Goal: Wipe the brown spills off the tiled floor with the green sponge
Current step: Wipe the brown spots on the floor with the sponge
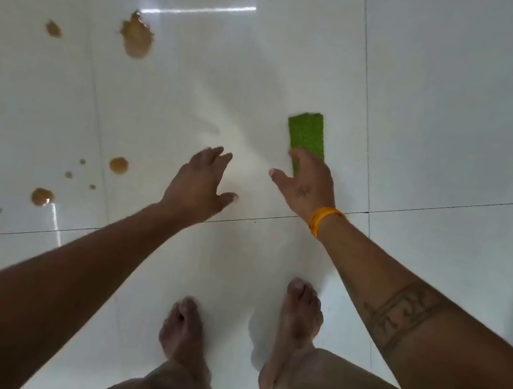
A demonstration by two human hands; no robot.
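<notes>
right hand (309, 183) grip: on the green sponge (307, 136), mid frame | left hand (199, 181): spread wide, empty | brown spills (137, 37): left side of tiled floor (468, 94)

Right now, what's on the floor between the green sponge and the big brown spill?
Nothing: the head view shows bare white tile between the green sponge and the big brown spill.
</notes>
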